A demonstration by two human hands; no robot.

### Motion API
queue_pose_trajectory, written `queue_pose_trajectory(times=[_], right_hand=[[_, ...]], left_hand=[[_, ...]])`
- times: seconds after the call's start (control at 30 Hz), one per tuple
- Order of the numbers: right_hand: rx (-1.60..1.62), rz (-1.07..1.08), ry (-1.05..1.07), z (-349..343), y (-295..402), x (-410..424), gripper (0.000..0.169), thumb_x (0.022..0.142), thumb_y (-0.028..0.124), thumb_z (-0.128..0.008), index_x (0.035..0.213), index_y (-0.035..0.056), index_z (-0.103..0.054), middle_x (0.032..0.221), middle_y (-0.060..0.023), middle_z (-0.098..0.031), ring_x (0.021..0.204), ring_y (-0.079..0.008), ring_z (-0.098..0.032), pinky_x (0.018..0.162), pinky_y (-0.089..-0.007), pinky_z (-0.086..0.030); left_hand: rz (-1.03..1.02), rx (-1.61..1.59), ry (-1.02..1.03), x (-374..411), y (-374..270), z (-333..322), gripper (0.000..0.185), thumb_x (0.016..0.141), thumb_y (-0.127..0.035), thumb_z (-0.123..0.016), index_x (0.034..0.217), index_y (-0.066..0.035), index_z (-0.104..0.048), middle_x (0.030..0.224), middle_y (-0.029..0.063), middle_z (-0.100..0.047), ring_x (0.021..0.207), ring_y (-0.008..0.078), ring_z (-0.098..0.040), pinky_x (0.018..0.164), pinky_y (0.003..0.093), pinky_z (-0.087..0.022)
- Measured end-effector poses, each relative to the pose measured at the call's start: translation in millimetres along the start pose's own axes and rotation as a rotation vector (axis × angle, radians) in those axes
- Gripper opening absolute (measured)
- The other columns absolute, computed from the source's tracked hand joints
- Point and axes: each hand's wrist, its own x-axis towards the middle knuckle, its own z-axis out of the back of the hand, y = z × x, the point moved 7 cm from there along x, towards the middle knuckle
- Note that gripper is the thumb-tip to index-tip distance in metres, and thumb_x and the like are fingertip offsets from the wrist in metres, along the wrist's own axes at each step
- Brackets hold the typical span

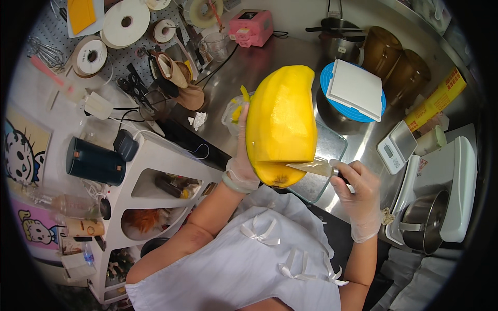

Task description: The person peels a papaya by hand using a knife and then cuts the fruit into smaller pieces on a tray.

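Observation:
My left hand [244, 155], in a clear plastic glove, holds up a large yellow mango [282, 116] from its left side; some of the fingers are hidden behind it. Most of the mango's skin is off, leaving smooth flat facets, and a brown stem scar shows at its lower end. A deep straight cut crosses the fruit just above that end. My right hand [356, 186], also gloved, grips the dark handle of a small knife [317, 166]. The blade's tip lies at the right side of the cut.
Beneath the mango lies a glass tray [335, 145] on the steel counter [268, 54]. A clear bag with yellow peel [235, 112] sits to the left. At the right are a metal bowl with a blue lid [325, 85], a kitchen scale [393, 149] and a steel pot [424, 225].

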Motion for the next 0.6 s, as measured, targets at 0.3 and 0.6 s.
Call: queue_pose_trajectory(times=[0.3, 0.6], right_hand=[[-0.043, 0.094, 0.031, -4, 19, 17, 0.02, 0.079, 0.02, -0.076, 0.094, 0.0075, -0.069, 0.067, -0.0055, -0.053, 0.056, -0.0227, -0.054, 0.051, -0.0346, -0.043], [-0.043, 0.123, 0.007, -6, 21, 30, 0.02, 0.08, 0.019, -0.075, 0.094, 0.0071, -0.069, 0.067, -0.0062, -0.052, 0.055, -0.0233, -0.054, 0.05, -0.0349, -0.043]], left_hand=[[-0.011, 0.06, -0.012, 1, 1, 16, 0.099, 0.084, -0.078, -0.043, 0.15, -0.006, -0.029, 0.144, 0.0252, -0.04, 0.123, 0.0462, -0.049, 0.102, 0.0535, -0.046], [0.008, -0.003, 0.033, -8, -1, 19, 0.095, 0.087, -0.073, -0.046, 0.152, -0.007, -0.025, 0.148, 0.0265, -0.035, 0.126, 0.047, -0.046, 0.105, 0.0538, -0.043]])
